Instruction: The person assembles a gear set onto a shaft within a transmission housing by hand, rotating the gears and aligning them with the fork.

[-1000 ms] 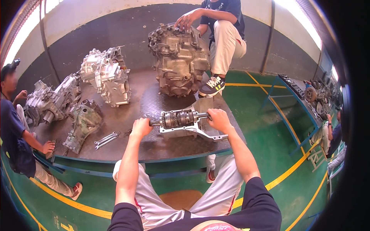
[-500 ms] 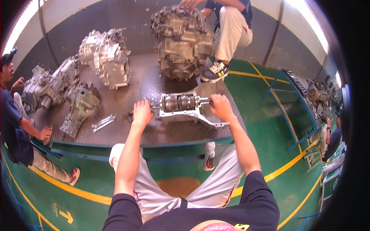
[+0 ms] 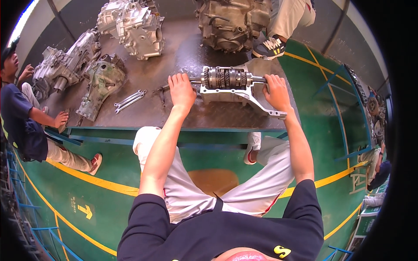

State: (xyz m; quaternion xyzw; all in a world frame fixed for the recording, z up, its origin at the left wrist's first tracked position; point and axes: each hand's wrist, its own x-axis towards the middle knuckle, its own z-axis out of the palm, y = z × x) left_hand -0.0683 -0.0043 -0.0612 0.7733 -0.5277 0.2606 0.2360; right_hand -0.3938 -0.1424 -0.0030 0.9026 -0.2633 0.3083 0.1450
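Note:
A metal gear shaft point(image 3: 225, 78) with several gears lies lengthwise in the opening of a silver-grey transmission housing point(image 3: 226, 96), which sits near the table's front edge. My left hand point(image 3: 182, 92) is closed on the shaft's left end. On its right end my right hand point(image 3: 277, 92) is closed too, with a bare stretch of bright shaft between it and the gears. The palms hide both shaft tips. A bracket-like arm of the housing reaches out below my right wrist.
Several wrenches point(image 3: 130, 102) lie left of my left hand, near a greenish housing point(image 3: 101, 85). Silver gearbox parts point(image 3: 65, 65) and a large brown-grey gearbox point(image 3: 233, 26) stand farther back. A person point(image 3: 26, 113) is at the left; another's shoe point(image 3: 269, 47) rests on the table.
The whole view has shifted, so the table appears higher and farther right. Both hands stay on the shaft ends. The other person's hand on the large gearbox has left the view.

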